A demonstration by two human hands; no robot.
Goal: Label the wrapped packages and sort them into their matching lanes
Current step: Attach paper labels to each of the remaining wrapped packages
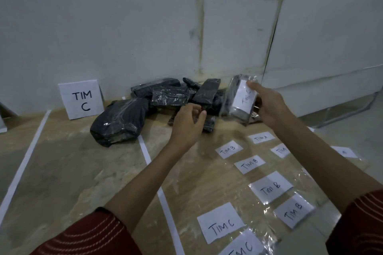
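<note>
Okay, my right hand (269,107) grips the TIM C package (243,100), held up just right of the black pile (165,97). My left hand (186,126) hovers loosely open, empty. The TIM C sign (81,99) sits well left, nearer that hand.

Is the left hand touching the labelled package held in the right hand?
Apart. The head view shows a clear gap between the left hand and the labelled package; only the right hand grips it.
</note>
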